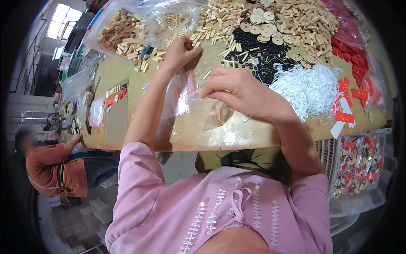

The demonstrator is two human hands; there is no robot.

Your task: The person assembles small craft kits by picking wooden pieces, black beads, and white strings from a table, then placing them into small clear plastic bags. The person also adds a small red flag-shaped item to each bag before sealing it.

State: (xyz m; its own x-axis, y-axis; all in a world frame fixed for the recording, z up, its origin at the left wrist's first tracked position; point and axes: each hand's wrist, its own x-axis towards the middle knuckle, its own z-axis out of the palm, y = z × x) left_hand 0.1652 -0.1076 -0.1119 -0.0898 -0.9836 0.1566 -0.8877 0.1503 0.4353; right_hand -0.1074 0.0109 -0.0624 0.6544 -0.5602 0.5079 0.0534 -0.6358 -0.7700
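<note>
My right hand (241, 91) pinches the top edge of a small clear zip bag (195, 106) with a red line along its mouth. A few pale wooden blocks (219, 113) lie inside the bag, which hangs low over the table near me. Farther off and to the left, my left hand (179, 53) is at the edge of the small wooden sticks (203, 36), its fingers curled together. Whatever those fingers hold, if anything, is hidden. Beneath my left forearm lies a stack of empty clear bags (182, 91) with red lines.
Beyond my hands are wooden discs (266, 27), black beads (264, 63) and a tub of wooden blocks (120, 31). White strings (302, 91) and red rings (351, 55) lie right. A crate of filled bags (357, 165) stands lower right. Another person (57, 165) works at left.
</note>
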